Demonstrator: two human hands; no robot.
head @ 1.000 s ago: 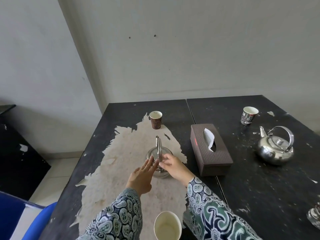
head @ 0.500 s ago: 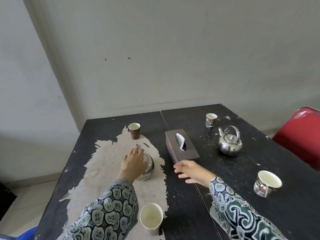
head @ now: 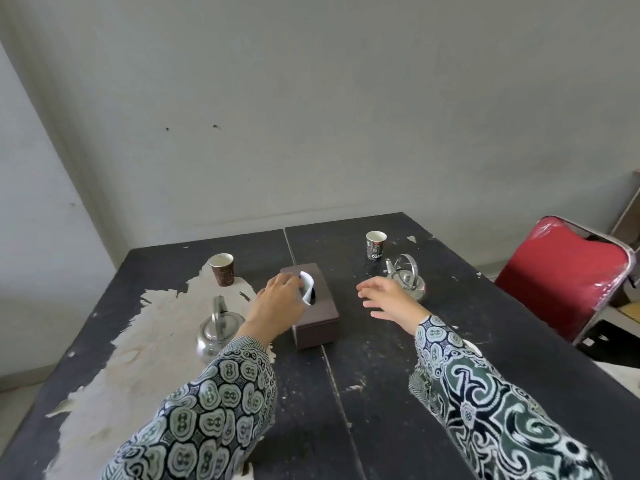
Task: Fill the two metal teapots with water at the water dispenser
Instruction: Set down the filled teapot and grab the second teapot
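One metal teapot (head: pixel 216 332) stands on the worn pale patch of the black table (head: pixel 381 393), its handle upright. A second metal teapot (head: pixel 407 284) stands further right, partly behind my right hand. My left hand (head: pixel 277 303) hovers over the brown tissue box (head: pixel 313 322), fingers loosely curled, holding nothing, to the right of the first teapot. With fingers spread and empty, my right hand (head: pixel 388 299) reaches toward the second teapot and is just short of it. No water dispenser is in view.
A brown paper cup (head: pixel 222 274) stands at the back left, a dark printed paper cup (head: pixel 375 245) at the back right. A red chair (head: pixel 568 275) stands off the table's right edge. Grey walls close the back and left.
My left hand has left the first teapot and moved right over the tissue box. My right hand has travelled right toward the second teapot. The view has swung right.
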